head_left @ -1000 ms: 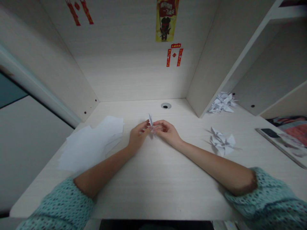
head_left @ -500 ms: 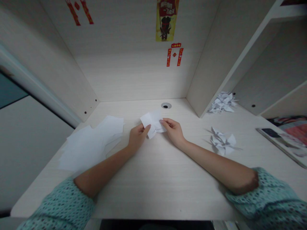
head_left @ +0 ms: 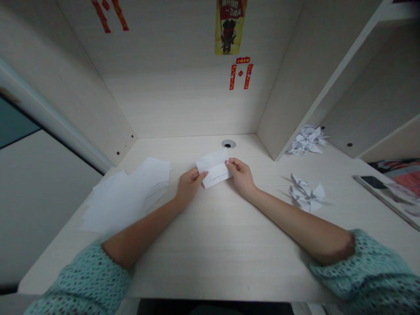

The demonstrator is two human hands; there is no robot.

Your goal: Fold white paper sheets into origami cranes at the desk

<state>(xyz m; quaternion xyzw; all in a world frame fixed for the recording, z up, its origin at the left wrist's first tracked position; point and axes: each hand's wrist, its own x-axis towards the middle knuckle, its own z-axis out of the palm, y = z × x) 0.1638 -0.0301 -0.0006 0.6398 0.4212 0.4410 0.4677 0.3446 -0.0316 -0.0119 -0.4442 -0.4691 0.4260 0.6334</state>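
Note:
A small white sheet of paper [head_left: 215,168] with a crease across it is held just above the pale wooden desk [head_left: 213,245], between both hands. My left hand [head_left: 188,186] pinches its left edge with thumb and fingers closed. At the sheet's right edge, my right hand [head_left: 241,175] grips it with curled fingers. Both forearms reach in from the near edge, in teal knitted sleeves.
A loose pile of white sheets [head_left: 126,194] lies left of my hands. Folded paper figures [head_left: 305,192] sit to the right, with more of them [head_left: 306,140] on the side shelf. A dark phone [head_left: 370,181] rests at far right. A cable hole [head_left: 228,143] is behind the sheet.
The paper was a small folded piece pinched upright between my fingertips. It has been opened out into a flat rectangle, and my hands have moved apart to its two edges.

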